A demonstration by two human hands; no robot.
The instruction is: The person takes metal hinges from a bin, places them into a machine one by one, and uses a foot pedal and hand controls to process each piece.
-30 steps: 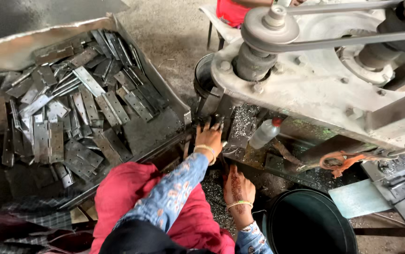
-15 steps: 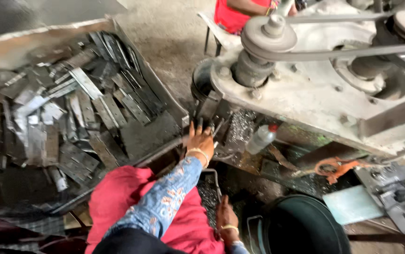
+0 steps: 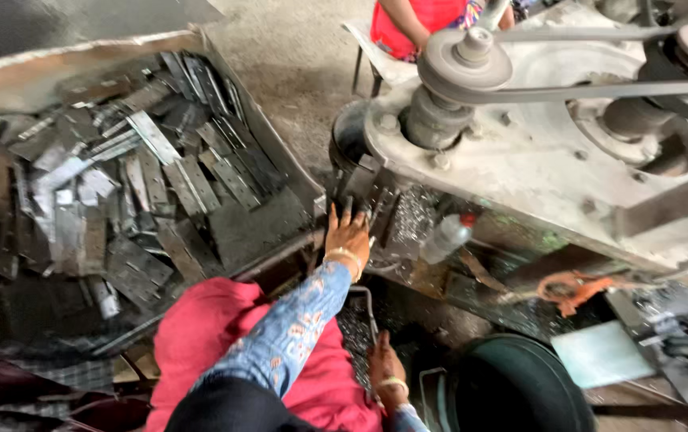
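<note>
Right hand point(image 3: 386, 374) lowered, grip unclear, left hand point(image 3: 348, 233) fingertips hidden

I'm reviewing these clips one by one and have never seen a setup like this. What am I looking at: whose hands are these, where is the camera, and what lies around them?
The single view comes from a camera worn on the person's head, looking down over their lap. The left hand, in a blue patterned sleeve, reaches forward with fingers spread against dark metal parts at the base of a grey belt-driven machine. The right hand sits lower, on a thin metal rod; whether it grips it is unclear. To the left, a metal tray holds a heap of flat metal strips. A small plastic bottle lies under the machine and a dark round bucket stands lower right. Another person in red sits behind.
</note>
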